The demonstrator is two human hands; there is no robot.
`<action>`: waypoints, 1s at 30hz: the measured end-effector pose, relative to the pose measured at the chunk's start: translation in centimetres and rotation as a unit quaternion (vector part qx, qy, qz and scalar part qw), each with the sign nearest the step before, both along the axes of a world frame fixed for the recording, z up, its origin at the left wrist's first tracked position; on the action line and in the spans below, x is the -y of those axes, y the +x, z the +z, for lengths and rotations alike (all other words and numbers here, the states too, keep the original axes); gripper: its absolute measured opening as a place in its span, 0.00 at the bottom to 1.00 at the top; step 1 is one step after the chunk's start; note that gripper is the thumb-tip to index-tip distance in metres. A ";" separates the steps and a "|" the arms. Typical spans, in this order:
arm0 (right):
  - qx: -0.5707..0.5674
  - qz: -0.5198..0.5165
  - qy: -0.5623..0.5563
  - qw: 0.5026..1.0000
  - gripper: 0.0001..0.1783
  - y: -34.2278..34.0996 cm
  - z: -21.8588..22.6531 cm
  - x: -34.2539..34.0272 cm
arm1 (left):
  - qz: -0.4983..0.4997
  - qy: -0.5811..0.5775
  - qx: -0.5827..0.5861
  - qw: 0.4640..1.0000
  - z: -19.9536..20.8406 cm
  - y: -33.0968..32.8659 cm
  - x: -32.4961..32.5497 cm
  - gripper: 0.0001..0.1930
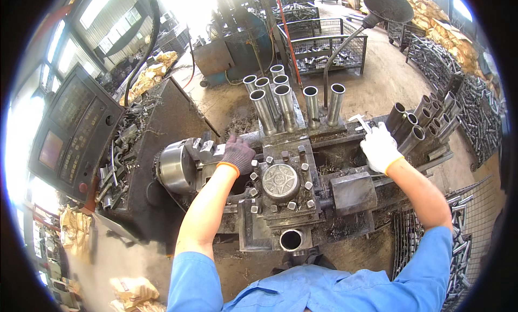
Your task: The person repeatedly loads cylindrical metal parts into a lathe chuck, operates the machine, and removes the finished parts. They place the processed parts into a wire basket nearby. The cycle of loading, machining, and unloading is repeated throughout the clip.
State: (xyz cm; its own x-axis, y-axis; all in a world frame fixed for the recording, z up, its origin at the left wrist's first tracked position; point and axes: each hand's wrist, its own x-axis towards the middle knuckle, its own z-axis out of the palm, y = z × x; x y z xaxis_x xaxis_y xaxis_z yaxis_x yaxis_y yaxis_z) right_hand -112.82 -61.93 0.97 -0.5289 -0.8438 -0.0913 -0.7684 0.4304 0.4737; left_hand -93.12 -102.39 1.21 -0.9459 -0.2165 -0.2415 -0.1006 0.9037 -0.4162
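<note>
My left hand (pixel 239 154), in a dark grey glove, is between the lathe chuck (pixel 179 166) and the square tool post (pixel 280 181). Its fingers curl downward beside the bright chuck jaws (pixel 208 150); what they grip, if anything, is hidden. A white glove covers my right hand (pixel 380 147), which is closed on a caliper (pixel 358 121) over the right part of the lathe bed. Several shiny metal tubes (pixel 286 103) stand upright behind the tool post. To the right of my right hand, darker tubes (pixel 413 135) lean in a cluster.
A control panel (pixel 70 134) stands at the left, with metal shavings (pixel 116 166) beside it. A lamp (pixel 387 5) on a bent arm rises behind the lathe. Wire crates (pixel 329 45) stand farther back, and many metal parts (pixel 483 110) are heaped at the right.
</note>
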 end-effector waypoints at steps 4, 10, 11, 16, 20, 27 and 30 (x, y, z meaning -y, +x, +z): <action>0.018 -0.212 0.301 0.930 0.19 -5.6 -7.6 1.5 | 0.123 0.413 -0.103 0.896 1.8 -2.0 0.0 0.21; 0.056 -0.262 0.277 0.923 0.17 -8.1 -7.1 -0.8 | 0.024 0.688 -0.472 0.550 7.0 -2.6 4.0 0.15; 0.062 -0.245 0.151 0.956 0.16 -7.6 -5.4 -1.4 | 0.099 0.554 -0.538 0.627 7.5 -1.9 5.2 0.16; 0.015 -0.095 0.009 0.995 0.09 -3.0 4.3 0.8 | 0.144 0.036 -0.338 0.929 8.8 1.2 8.1 0.23; 0.067 0.000 -0.140 0.988 0.13 1.4 10.9 6.2 | 0.020 0.347 -0.394 0.851 8.9 1.7 3.2 0.26; 0.220 0.123 -0.296 0.921 0.18 6.2 12.5 16.2 | -0.143 0.440 -0.602 0.651 6.7 -0.5 -2.9 0.21; 0.090 0.172 -0.299 0.934 0.15 5.7 11.3 18.5 | 0.068 0.556 -0.488 0.670 6.5 0.2 -0.6 0.22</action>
